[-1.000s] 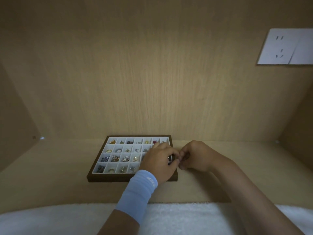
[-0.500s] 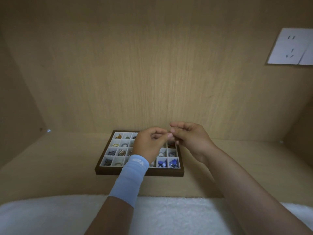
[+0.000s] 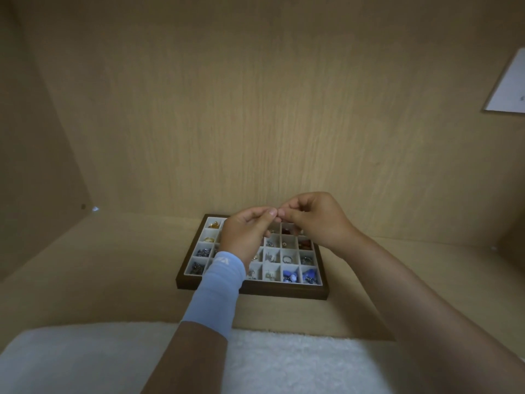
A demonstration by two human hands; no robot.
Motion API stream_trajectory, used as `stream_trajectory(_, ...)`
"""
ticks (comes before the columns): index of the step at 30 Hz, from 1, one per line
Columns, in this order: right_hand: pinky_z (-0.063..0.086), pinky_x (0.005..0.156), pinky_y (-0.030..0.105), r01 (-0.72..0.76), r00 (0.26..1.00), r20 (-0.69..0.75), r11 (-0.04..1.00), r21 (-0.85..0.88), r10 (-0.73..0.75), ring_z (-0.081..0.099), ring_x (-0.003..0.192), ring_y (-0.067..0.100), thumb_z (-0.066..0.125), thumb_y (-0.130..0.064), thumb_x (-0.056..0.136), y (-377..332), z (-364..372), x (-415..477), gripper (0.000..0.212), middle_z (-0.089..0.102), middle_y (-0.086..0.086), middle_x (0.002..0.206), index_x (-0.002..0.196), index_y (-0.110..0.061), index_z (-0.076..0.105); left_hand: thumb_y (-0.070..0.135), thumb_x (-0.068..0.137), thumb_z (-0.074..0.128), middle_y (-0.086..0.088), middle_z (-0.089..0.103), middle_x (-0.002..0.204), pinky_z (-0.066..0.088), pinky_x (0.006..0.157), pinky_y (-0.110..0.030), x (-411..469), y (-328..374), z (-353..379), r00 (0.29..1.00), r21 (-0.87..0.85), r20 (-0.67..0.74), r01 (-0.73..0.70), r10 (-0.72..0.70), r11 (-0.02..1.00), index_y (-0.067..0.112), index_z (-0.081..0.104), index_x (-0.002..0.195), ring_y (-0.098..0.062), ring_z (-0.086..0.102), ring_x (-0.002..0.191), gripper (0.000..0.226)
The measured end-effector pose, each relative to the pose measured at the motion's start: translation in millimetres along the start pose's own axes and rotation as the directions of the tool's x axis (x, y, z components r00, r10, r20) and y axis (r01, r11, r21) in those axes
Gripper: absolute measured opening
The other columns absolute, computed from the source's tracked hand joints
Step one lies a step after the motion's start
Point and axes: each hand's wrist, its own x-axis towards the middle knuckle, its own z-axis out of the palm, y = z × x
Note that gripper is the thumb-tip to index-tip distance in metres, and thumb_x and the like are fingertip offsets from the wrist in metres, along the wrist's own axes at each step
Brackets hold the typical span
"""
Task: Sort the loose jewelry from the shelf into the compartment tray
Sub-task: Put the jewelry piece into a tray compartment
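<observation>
Above the dark-framed, white-lined compartment tray [image 3: 284, 291] on the pale wood shelf [image 3: 99, 265]: left hand [image 3: 245, 233] and right hand [image 3: 315, 218], fingertips pinched together on a jewelry piece too small to identify. Presumably light, slippery, fragile; best held by fingertip grip.

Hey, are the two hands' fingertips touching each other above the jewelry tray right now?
Touching. In the head view the left hand and right hand meet at pinched fingertips above the tray; anything held between them is too small to see.

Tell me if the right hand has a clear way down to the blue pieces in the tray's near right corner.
Probably yes. The right hand hovers above the tray, and the blue pieces lie uncovered; the left hand sits further left.
</observation>
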Motion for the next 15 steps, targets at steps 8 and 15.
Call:
stream_trajectory(8, 0.048, 0.069, 0.027, 0.102, 0.973, 0.216, 0.697, -0.709, 0.077, 0.064, 0.083, 0.011, 0.061, -0.032, 0.096, 23.4, -7.0, 7.9, 0.015, 0.069, -0.009, 0.089, 0.093, -0.023, 0.073, 0.044, 0.094, 0.05, 0.011, 0.052, 0.135, 0.026, 0.11, -0.037, 2.9, -18.8, 0.8, 0.982, 0.835, 0.145, -0.186, 0.119, 0.519, 0.038, 0.055, 0.127, -0.018, 0.034, 0.129, 0.034)
stream_trajectory(15, 0.043, 0.066, 0.027, 0.184, 0.956, 0.271, 0.486, -0.854, 0.115, 0.062, 0.083, 0.013, 0.058, -0.035, 0.095, 14.4, 3.5, 14.6, 0.017, 0.068, -0.005, 0.09, 0.095, -0.024, 0.071, 0.04, 0.098, 0.04, 0.006, 0.045, 0.144, 0.023, 0.111, -0.039, 5.0, -20.9, 0.2, 0.983, 0.859, 0.173, -0.178, 0.055, 0.479, 0.038, 0.048, 0.136, -0.021, 0.03, 0.134, 0.039)
